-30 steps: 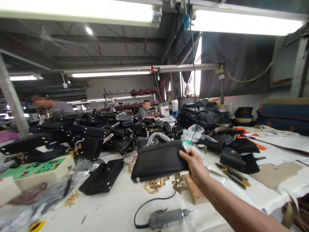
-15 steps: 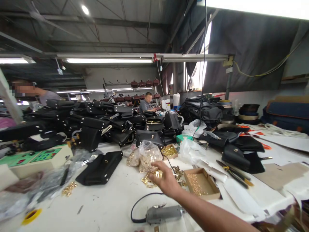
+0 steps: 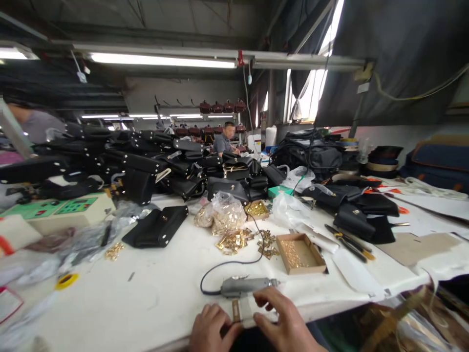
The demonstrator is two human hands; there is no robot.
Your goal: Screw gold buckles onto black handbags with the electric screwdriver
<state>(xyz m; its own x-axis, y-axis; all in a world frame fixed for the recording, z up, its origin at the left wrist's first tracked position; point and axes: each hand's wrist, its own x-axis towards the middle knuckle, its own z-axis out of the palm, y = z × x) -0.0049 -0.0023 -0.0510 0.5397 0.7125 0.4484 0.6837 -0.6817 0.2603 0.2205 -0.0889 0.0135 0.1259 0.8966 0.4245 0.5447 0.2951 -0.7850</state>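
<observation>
Spanning the whole near field, the white tabletop (image 3: pixel 154 298) carries the work area. At its far side stands a large heap of finished black handbags (image 3: pixel 146 161), with one flat black bag (image 3: pixel 156 227) lying apart, left of centre. A control box with a green panel (image 3: pixel 62 208) sits at the far left. Right of centre are an open cardboard box of gold fittings (image 3: pixel 298 252), a clear bag of gold hardware (image 3: pixel 225 215), and loose gold clasps (image 3: pixel 234 240) scattered between them. A grey corded hand tool (image 3: pixel 245 286) lies on its side at the near edge, its black cable looping away toward the far side. Judged from this layout, many bags are already assembled, while the fittings in the box and the loose pile remain unused; the piece now in hand appears to be at an early stage, with the tool not picked up. The work item is a small brown strap piece (image 3: pixel 236 310) lying at the near edge just in front of the tool. The left hand (image 3: pixel 212 330) rests knuckles-up, fingers curled against the left of the strap piece. The right hand (image 3: pixel 284 322) reaches in from the right, fingers bent, fingertips at the strap piece and just beside the tool body. Both hands are brought close together on the piece; a closed grip cannot be confirmed.
</observation>
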